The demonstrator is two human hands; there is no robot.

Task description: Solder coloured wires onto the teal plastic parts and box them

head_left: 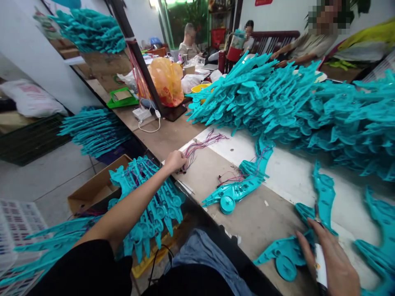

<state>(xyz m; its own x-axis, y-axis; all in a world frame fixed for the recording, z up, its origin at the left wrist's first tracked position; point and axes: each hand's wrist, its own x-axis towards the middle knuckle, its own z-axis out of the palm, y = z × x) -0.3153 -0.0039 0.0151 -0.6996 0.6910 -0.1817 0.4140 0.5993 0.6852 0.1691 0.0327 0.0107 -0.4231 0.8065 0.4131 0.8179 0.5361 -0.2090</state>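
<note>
My left hand (pixel 175 161) is closed at the near edge of the table, its fingers pinched on the end of a bundle of thin red and purple wires (pixel 200 144). My right hand (pixel 335 259) grips a pen-shaped tool (pixel 320 263) with a white and black body and a thin tip pointing away from me. Beside those fingers lies a teal plastic part (pixel 324 193) with a round disc at its near end, partly covered by the hand. Between my hands rests another teal part (pixel 243 187), with red and dark wires lying across it.
A large heap of teal parts (pixel 277 94) fills the table's far side. More wired parts (pixel 148 205) are stacked below the table edge at left, by a cardboard box (pixel 92 185). A dark post (pixel 145 61) stands near an orange bag (pixel 166 80). Several people sit beyond.
</note>
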